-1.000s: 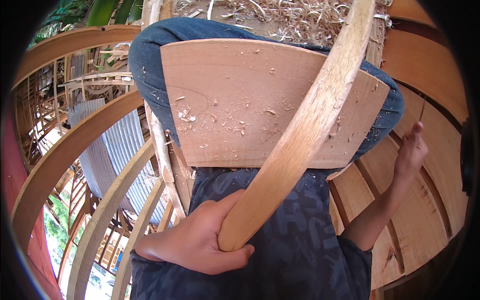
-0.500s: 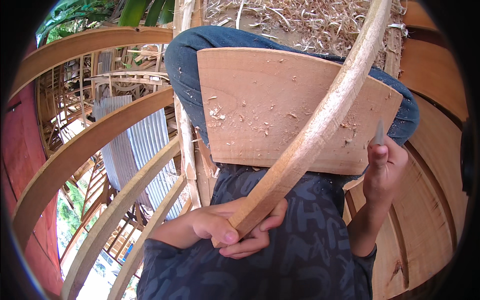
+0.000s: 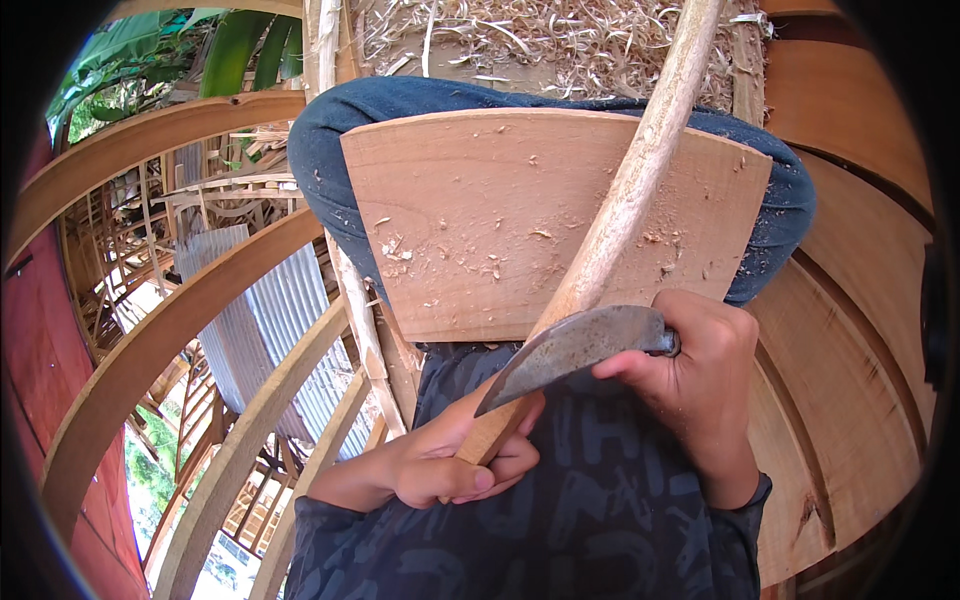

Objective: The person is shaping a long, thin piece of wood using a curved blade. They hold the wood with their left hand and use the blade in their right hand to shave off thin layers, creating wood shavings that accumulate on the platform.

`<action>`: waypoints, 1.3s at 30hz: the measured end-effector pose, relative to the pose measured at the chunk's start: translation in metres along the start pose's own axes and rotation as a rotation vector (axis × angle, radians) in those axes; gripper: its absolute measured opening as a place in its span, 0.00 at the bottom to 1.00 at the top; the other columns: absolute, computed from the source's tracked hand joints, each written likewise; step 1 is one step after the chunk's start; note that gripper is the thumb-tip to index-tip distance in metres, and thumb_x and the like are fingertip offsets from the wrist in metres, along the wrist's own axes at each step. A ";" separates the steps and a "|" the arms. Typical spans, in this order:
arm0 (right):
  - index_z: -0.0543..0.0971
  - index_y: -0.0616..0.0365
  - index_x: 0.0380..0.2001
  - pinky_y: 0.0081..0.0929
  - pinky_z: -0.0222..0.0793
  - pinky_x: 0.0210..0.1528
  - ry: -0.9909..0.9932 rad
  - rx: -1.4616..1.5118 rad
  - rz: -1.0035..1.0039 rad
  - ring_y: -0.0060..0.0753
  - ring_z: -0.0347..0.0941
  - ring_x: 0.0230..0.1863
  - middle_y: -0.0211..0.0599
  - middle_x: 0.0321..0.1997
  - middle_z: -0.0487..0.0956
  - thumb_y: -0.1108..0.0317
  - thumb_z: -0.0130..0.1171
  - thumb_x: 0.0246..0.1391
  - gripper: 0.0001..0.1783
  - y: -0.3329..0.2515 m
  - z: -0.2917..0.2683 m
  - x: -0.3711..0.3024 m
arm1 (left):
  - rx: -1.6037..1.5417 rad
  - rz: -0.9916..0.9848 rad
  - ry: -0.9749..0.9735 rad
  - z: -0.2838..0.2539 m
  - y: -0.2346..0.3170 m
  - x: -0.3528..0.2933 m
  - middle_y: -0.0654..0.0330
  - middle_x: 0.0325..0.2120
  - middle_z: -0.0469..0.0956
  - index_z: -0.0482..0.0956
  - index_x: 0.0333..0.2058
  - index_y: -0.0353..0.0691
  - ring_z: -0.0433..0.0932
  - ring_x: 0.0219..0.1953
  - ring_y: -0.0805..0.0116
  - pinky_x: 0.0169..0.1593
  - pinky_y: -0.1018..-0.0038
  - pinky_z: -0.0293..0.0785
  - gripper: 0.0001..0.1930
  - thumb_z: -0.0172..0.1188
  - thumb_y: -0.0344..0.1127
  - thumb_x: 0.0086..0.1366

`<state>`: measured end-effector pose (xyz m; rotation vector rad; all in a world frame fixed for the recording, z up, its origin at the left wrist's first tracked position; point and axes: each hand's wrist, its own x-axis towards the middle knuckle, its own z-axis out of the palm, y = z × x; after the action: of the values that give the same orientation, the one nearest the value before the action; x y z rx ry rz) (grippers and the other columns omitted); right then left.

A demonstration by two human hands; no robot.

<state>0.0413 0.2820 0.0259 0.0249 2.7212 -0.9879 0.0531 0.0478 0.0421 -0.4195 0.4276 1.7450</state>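
Observation:
My left hand (image 3: 465, 462) is closed round the near end of a long, curved wooden pole (image 3: 640, 190), which runs up and away across my lap. In my right hand (image 3: 705, 370) is a knife with a broad curved blade (image 3: 585, 345); the fist hides its handle. The blade lies across the pole just above my left hand, its tip pointing left. Whether the edge bites into the wood I cannot tell. Under the pole, a flat wooden board (image 3: 450, 230) rests on my crossed legs, dotted with small wood chips.
Curved wooden ribs (image 3: 170, 290) rise on the left, with corrugated metal sheets (image 3: 290, 310) beyond them. Wooden planking (image 3: 850, 330) curves up on the right. Wood shavings (image 3: 590, 50) cover the surface ahead of my legs.
My right hand has swung the knife inward from the right, and the blade now crosses the pole. The pole's far end has shifted left as the whole view moved slightly.

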 end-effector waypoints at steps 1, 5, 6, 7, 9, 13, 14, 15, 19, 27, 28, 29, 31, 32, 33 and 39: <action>0.65 0.58 0.07 0.31 0.60 0.14 0.015 -0.016 -0.009 0.43 0.66 0.11 0.39 0.08 0.65 0.32 0.65 0.26 0.38 0.002 0.001 0.001 | 0.012 0.004 0.008 0.002 0.000 0.001 0.61 0.34 0.53 0.36 0.64 0.39 0.57 0.18 0.78 0.17 0.84 0.57 0.46 0.56 0.34 0.51; 0.65 0.57 0.07 0.29 0.59 0.13 0.101 -0.076 -0.039 0.39 0.65 0.10 0.38 0.07 0.64 0.30 0.65 0.21 0.39 0.009 0.004 0.003 | 0.050 -0.020 -0.006 0.000 0.000 0.002 0.61 0.33 0.53 0.36 0.63 0.39 0.57 0.20 0.77 0.17 0.84 0.57 0.45 0.54 0.32 0.50; 0.65 0.57 0.07 0.29 0.59 0.13 0.116 -0.090 -0.044 0.38 0.64 0.10 0.38 0.07 0.63 0.29 0.65 0.21 0.39 0.010 0.005 0.003 | 0.056 -0.028 -0.012 0.000 0.001 0.002 0.61 0.33 0.53 0.37 0.63 0.39 0.57 0.20 0.77 0.17 0.84 0.57 0.45 0.53 0.32 0.50; 0.65 0.57 0.07 0.28 0.58 0.13 0.133 -0.105 -0.049 0.37 0.64 0.10 0.37 0.07 0.63 0.29 0.65 0.20 0.39 0.011 0.005 0.004 | 0.060 -0.034 -0.017 0.000 0.002 0.002 0.61 0.33 0.53 0.37 0.63 0.38 0.57 0.21 0.77 0.17 0.85 0.58 0.44 0.53 0.31 0.50; 0.66 0.58 0.08 0.29 0.58 0.13 0.133 -0.132 -0.038 0.38 0.64 0.10 0.37 0.08 0.63 0.29 0.66 0.20 0.39 0.011 0.004 0.004 | 0.059 -0.036 -0.040 -0.002 0.002 0.003 0.61 0.33 0.53 0.39 0.61 0.38 0.57 0.21 0.77 0.17 0.85 0.57 0.42 0.52 0.31 0.50; 0.67 0.62 0.10 0.28 0.57 0.16 0.225 -0.168 -0.014 0.34 0.60 0.10 0.37 0.08 0.62 0.31 0.64 0.32 0.39 0.021 0.007 0.004 | 0.051 -0.007 -0.102 -0.007 -0.002 0.001 0.61 0.30 0.54 0.45 0.55 0.36 0.57 0.19 0.78 0.15 0.85 0.57 0.34 0.51 0.30 0.51; 0.68 0.64 0.11 0.28 0.56 0.17 0.291 -0.102 0.243 0.30 0.58 0.12 0.35 0.08 0.61 0.33 0.60 0.39 0.39 0.036 0.003 0.017 | 0.051 0.002 -0.116 -0.008 -0.003 -0.001 0.61 0.28 0.55 0.47 0.53 0.35 0.57 0.18 0.79 0.15 0.85 0.57 0.31 0.51 0.30 0.52; 0.69 0.65 0.12 0.27 0.56 0.18 0.351 -0.037 0.505 0.26 0.55 0.13 0.34 0.08 0.60 0.34 0.57 0.46 0.38 0.057 -0.008 0.026 | 0.064 -0.036 -0.139 -0.008 -0.002 -0.004 0.61 0.26 0.56 0.47 0.52 0.35 0.58 0.17 0.79 0.15 0.85 0.57 0.30 0.51 0.30 0.52; 0.69 0.66 0.14 0.26 0.54 0.19 0.363 0.038 0.441 0.20 0.54 0.17 0.28 0.10 0.59 0.36 0.50 0.53 0.38 0.085 -0.028 0.006 | 0.022 -0.016 -0.185 -0.012 -0.004 -0.003 0.63 0.20 0.56 0.50 0.46 0.37 0.59 0.14 0.79 0.14 0.85 0.58 0.24 0.51 0.29 0.53; 0.67 0.59 0.10 0.30 0.60 0.15 0.115 -0.007 0.056 0.44 0.64 0.12 0.40 0.09 0.64 0.32 0.65 0.27 0.37 0.022 0.010 -0.001 | 0.037 -0.138 0.007 0.012 0.011 0.010 0.64 0.14 0.59 0.52 0.38 0.42 0.60 0.15 0.76 0.19 0.82 0.56 0.23 0.58 0.38 0.51; 0.66 0.59 0.09 0.30 0.59 0.15 0.144 -0.037 0.040 0.43 0.64 0.12 0.40 0.09 0.63 0.31 0.65 0.25 0.38 0.024 0.008 0.001 | 0.049 -0.137 0.024 0.011 0.009 0.011 0.64 0.15 0.59 0.52 0.38 0.42 0.60 0.15 0.76 0.19 0.82 0.56 0.23 0.58 0.37 0.51; 0.65 0.58 0.09 0.30 0.59 0.15 0.173 -0.068 0.024 0.43 0.63 0.11 0.40 0.09 0.63 0.30 0.65 0.22 0.38 0.026 0.006 0.003 | 0.060 -0.135 0.041 0.011 0.009 0.011 0.64 0.15 0.59 0.52 0.38 0.42 0.60 0.15 0.76 0.19 0.81 0.56 0.23 0.58 0.37 0.51; 0.65 0.58 0.08 0.30 0.59 0.14 0.208 -0.102 0.006 0.42 0.63 0.11 0.39 0.08 0.63 0.30 0.65 0.20 0.39 0.029 0.003 0.006 | 0.045 -0.107 0.033 0.015 0.006 0.011 0.64 0.15 0.58 0.52 0.38 0.42 0.59 0.16 0.76 0.20 0.81 0.56 0.22 0.57 0.33 0.50; 0.65 0.58 0.08 0.30 0.59 0.14 0.214 -0.106 0.003 0.42 0.62 0.11 0.39 0.08 0.63 0.30 0.65 0.19 0.39 0.031 0.001 0.006 | 0.051 -0.096 0.029 0.018 0.006 0.013 0.65 0.15 0.58 0.52 0.38 0.42 0.59 0.16 0.76 0.21 0.81 0.57 0.22 0.56 0.30 0.50; 0.65 0.58 0.08 0.30 0.59 0.14 0.220 -0.109 0.000 0.42 0.62 0.11 0.39 0.08 0.63 0.30 0.65 0.19 0.39 0.033 -0.001 0.006 | 0.055 -0.088 0.025 0.019 0.004 0.013 0.65 0.16 0.57 0.52 0.38 0.42 0.58 0.17 0.76 0.21 0.81 0.57 0.21 0.55 0.28 0.49; 0.65 0.59 0.08 0.30 0.59 0.14 0.272 -0.123 0.042 0.43 0.62 0.11 0.39 0.08 0.62 0.30 0.66 0.19 0.40 0.037 0.001 0.008 | 0.147 -0.086 -0.033 0.015 0.007 0.012 0.65 0.21 0.55 0.51 0.43 0.40 0.57 0.19 0.76 0.24 0.80 0.56 0.25 0.50 0.20 0.47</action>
<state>0.0373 0.3090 -0.0002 0.2083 3.0092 -0.8591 0.0429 0.0640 0.0495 -0.2987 0.5033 1.6232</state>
